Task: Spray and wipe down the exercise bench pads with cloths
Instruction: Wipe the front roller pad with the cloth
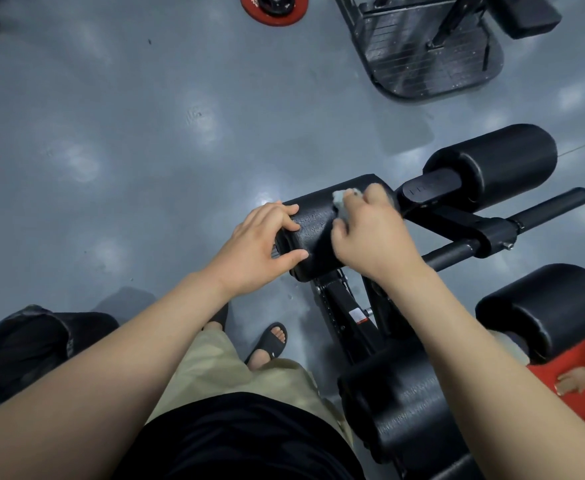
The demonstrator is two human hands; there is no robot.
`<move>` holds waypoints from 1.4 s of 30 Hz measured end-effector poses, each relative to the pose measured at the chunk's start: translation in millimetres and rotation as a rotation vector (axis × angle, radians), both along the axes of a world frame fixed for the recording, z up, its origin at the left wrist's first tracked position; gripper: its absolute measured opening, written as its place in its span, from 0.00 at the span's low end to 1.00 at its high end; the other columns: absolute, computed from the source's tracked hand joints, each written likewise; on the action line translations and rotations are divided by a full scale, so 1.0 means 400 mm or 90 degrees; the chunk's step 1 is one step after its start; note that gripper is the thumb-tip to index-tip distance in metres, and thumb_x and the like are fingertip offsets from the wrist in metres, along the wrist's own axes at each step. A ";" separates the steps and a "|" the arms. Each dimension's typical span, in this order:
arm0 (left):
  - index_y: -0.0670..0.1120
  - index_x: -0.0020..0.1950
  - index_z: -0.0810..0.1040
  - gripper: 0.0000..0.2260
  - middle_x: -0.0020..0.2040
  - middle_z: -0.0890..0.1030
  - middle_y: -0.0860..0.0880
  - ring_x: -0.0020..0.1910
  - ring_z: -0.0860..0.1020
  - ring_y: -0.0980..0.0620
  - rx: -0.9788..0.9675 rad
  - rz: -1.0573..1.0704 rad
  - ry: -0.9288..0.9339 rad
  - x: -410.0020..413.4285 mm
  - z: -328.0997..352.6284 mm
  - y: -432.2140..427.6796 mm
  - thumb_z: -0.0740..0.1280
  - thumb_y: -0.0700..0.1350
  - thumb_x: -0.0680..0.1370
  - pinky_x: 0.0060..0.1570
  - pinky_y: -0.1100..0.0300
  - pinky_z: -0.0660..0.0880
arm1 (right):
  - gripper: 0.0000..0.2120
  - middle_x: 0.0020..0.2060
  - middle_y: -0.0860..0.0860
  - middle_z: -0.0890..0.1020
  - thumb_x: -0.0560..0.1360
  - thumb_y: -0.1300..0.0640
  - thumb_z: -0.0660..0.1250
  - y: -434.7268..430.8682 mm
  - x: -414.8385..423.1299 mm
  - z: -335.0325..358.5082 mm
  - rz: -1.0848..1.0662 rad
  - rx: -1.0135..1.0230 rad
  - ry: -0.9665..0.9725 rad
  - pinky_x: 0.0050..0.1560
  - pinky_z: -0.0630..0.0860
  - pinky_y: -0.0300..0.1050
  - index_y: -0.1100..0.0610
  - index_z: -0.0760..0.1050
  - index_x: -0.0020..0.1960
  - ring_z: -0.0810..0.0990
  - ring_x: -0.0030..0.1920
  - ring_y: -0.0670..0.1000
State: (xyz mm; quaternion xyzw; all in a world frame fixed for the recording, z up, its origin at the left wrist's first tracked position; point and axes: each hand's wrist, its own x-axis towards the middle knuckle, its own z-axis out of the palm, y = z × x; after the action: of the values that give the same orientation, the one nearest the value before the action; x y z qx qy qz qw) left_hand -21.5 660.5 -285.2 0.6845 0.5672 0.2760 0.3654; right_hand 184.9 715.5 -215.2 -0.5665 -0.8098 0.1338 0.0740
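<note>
A black roller pad [313, 221] of the exercise bench lies just in front of me. My left hand [258, 242] grips its left end, fingers on top and thumb over the end face. My right hand [370, 233] holds a small pale cloth [340, 199] pressed against the top of the same pad; most of the cloth is hidden under the fingers. A second roller pad [495, 164] sits beyond to the right, a third [547, 306] at the right edge. The main bench pad [405, 410] is below, near my right forearm. No spray bottle shows.
The bench's black steel frame and bar [457, 251] run between the rollers. A red weight plate [273, 8] lies on the grey floor at top. Another machine's footplate [426, 57] stands at top right. A black rounded object [28, 351] sits at lower left. My sandalled feet [270, 344] are beside the frame.
</note>
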 end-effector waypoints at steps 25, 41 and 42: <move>0.56 0.58 0.71 0.18 0.71 0.69 0.61 0.77 0.62 0.55 -0.008 0.001 -0.025 0.002 0.001 -0.003 0.68 0.62 0.74 0.74 0.49 0.63 | 0.06 0.48 0.58 0.71 0.78 0.61 0.68 0.030 0.096 -0.010 -0.035 0.043 0.033 0.43 0.75 0.48 0.62 0.80 0.52 0.72 0.39 0.57; 0.53 0.66 0.75 0.21 0.68 0.74 0.57 0.62 0.77 0.53 -0.089 0.057 -0.112 -0.049 0.017 0.006 0.63 0.50 0.73 0.65 0.47 0.74 | 0.13 0.48 0.56 0.74 0.77 0.63 0.67 -0.009 0.003 -0.011 0.056 0.012 0.069 0.38 0.76 0.47 0.57 0.80 0.61 0.77 0.40 0.59; 0.51 0.66 0.76 0.22 0.68 0.74 0.56 0.65 0.75 0.56 -0.095 0.060 -0.111 -0.048 0.014 0.005 0.62 0.49 0.72 0.67 0.49 0.73 | 0.13 0.47 0.57 0.74 0.76 0.64 0.67 -0.013 -0.014 -0.017 0.074 0.010 0.064 0.36 0.76 0.48 0.59 0.80 0.60 0.77 0.39 0.61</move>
State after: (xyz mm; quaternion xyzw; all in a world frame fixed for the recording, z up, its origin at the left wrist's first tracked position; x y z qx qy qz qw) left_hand -40.5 662.6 -279.8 0.6013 0.5837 0.3087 0.4499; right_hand 179.4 710.3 -222.1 -0.5105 -0.8375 0.1599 0.1113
